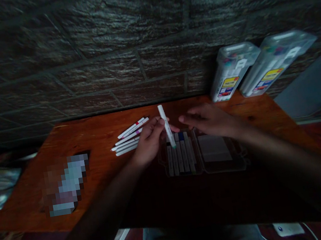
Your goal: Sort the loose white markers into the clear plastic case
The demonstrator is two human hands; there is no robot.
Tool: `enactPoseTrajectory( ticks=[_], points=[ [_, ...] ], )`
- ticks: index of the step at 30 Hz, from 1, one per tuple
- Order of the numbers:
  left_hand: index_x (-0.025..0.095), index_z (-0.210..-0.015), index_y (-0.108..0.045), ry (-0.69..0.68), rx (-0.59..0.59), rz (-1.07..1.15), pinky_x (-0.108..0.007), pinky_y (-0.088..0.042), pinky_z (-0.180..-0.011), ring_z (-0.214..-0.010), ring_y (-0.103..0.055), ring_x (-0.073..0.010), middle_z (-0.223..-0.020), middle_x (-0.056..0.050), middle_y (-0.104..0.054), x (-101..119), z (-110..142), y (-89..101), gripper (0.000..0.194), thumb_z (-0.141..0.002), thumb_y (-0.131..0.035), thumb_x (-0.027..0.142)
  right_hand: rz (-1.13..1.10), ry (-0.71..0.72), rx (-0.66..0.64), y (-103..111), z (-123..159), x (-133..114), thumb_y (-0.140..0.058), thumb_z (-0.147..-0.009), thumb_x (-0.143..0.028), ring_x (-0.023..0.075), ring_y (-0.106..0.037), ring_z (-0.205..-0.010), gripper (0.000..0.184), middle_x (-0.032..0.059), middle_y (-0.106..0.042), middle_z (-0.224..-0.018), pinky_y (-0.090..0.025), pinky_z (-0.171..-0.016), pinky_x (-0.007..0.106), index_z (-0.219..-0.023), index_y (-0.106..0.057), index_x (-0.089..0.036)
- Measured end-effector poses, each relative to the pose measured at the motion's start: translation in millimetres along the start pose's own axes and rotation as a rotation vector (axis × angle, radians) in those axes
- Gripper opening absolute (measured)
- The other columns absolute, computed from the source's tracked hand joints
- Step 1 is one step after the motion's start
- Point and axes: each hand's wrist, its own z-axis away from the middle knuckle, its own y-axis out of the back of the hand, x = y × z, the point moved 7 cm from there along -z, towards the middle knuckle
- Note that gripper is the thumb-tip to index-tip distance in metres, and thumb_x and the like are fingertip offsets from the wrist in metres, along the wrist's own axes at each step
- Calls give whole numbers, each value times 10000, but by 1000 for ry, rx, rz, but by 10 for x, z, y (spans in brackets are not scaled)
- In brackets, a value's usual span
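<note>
My left hand [150, 139] pinches a white marker [166, 125], which stands nearly upright with its greenish end pointing down over an open clear plastic case [200, 166]. Just right of it, my right hand [209, 118] hovers above the case's far side, holding nothing I can see, thumb and fingers apart. In the left half of the case several white markers [185, 156] lie side by side, one with a dark blue end. A pale card [214, 148] lies in the other half. Left of my left hand, several loose white markers [129, 137] are spread on the table, partly covered by that hand.
Two tall clear marker boxes [233, 72] with yellow labels stand at the table's back right, against the brick wall [94, 65]. A pixelated, phone-shaped item [71, 182] lies on the wooden table [47, 154] at left. Below the front edge, a white device [288, 228] with cables shows.
</note>
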Motion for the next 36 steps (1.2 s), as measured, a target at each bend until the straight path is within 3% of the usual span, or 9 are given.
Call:
enactPoseTrajectory(
  ticks=[5,9,11,14,18,22,27,36],
  points=[
    [169,-1016,-674,104,17,291,-233,-486,-607,-641,-629,-107,-816,-24,-778,-159,-80,-52,204,-922,-721,344,-291,-54,1,-178,76,65,-399,-1069,-667,131,-593,-536,653,48,-708,-686,-426,-533,277,-867,-771,-170],
    [155,-989,-685,58,0,434,-243,-535,-635,-652,-652,-107,-772,-8,-742,-134,-98,-131,169,-879,-755,262,-276,50,13,-244,245,-97,-551,-1052,-553,146,-632,-674,448,24,-721,-759,-457,-623,270,-900,-767,-190],
    [155,-1006,-693,29,-17,437,-281,-586,-704,-713,-692,-125,-871,-43,-775,-133,-82,-163,182,-887,-759,275,-300,69,58,-231,340,-160,-590,-1045,-484,141,-620,-675,344,6,-715,-769,-459,-622,263,-971,-767,-199],
    [156,-1027,-723,7,-15,373,-298,-619,-768,-786,-728,-142,-913,-59,-780,-149,-28,-147,207,-896,-780,305,-351,103,151,-177,441,-195,-630,-1025,-430,120,-551,-604,290,-17,-657,-704,-418,-565,252,-883,-751,-208],
    [161,-983,-769,4,-11,275,-240,-587,-606,-641,-644,-106,-728,1,-686,-125,68,-55,221,-866,-835,337,-547,39,262,-126,484,-33,-708,-970,-494,100,-496,-517,356,-24,-618,-643,-392,-488,242,-758,-705,-209],
    [177,-1016,-796,9,-32,237,-234,-587,-562,-619,-639,-100,-745,4,-693,-75,130,6,208,-884,-828,335,-749,-10,330,-110,509,134,-803,-909,-483,91,-541,-520,306,-15,-651,-664,-433,-467,218,-795,-746,-204],
    [160,-1130,-815,12,-122,256,-248,-624,-655,-723,-722,-128,-897,-82,-813,-95,156,-16,241,-933,-792,296,-981,-35,356,-122,514,241,-887,-832,-458,105,-609,-504,279,3,-727,-691,-471,-426,211,-865,-776,-203],
    [143,-1209,-809,74,-271,456,-274,-639,-719,-804,-764,-166,-1002,-141,-840,-87,184,-92,287,-968,-755,289,-1186,-48,315,-167,464,265,-932,-783,-406,111,-706,-547,256,12,-808,-738,-562,-485,190,-909,-812,-218]
  ],
)
